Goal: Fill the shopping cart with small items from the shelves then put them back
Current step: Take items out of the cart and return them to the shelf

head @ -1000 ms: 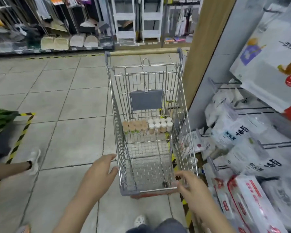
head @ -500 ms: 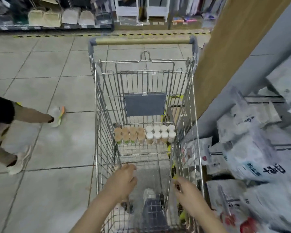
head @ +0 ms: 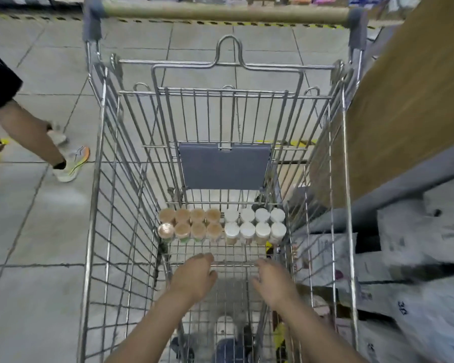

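Both hands down inside the cart (head: 95,231): left hand (head: 193,280) & right hand (head: 273,281) loose, holding nothing, reaching for the jars (head: 220,226) packed 2 rows deep vs the cart's far end, prob to lift them back to the shelf (head: 404,231)

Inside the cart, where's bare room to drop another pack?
Bare wire floor lies between the jar rows and both hands, left hand and right hand. The far end is crowded: brown-lidded jars and white-lidded jars span the silver wire shopping cart side to side under the grey flap.
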A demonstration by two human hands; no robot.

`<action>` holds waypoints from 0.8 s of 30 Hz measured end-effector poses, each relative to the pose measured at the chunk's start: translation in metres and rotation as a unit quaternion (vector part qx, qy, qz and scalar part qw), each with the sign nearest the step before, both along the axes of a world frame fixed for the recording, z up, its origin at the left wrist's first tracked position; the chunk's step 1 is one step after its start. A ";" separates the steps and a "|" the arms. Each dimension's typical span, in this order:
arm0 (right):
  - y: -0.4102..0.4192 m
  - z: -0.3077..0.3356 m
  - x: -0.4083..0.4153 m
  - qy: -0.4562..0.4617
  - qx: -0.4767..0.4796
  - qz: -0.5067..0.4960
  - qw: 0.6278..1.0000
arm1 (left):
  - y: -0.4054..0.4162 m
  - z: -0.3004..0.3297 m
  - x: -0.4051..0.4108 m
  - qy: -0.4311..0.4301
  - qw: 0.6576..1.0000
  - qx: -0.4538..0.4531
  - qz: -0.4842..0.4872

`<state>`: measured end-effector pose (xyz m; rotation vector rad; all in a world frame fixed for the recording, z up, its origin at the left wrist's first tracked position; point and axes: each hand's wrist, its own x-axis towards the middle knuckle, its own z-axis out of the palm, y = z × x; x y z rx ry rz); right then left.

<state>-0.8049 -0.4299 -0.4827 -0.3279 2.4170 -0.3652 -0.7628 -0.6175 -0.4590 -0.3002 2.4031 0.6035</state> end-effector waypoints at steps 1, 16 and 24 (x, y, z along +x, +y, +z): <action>-0.003 -0.011 -0.011 0.012 0.017 0.020 1.000 | 0.002 -0.011 -0.010 0.001 1.000 -0.005 -0.003; -0.026 -0.133 -0.084 0.215 0.040 0.033 0.975 | 0.022 -0.116 -0.096 0.105 0.974 -0.176 -0.095; -0.032 -0.148 -0.078 0.272 0.007 -0.027 0.962 | 0.027 -0.133 -0.104 0.119 0.971 -0.196 -0.069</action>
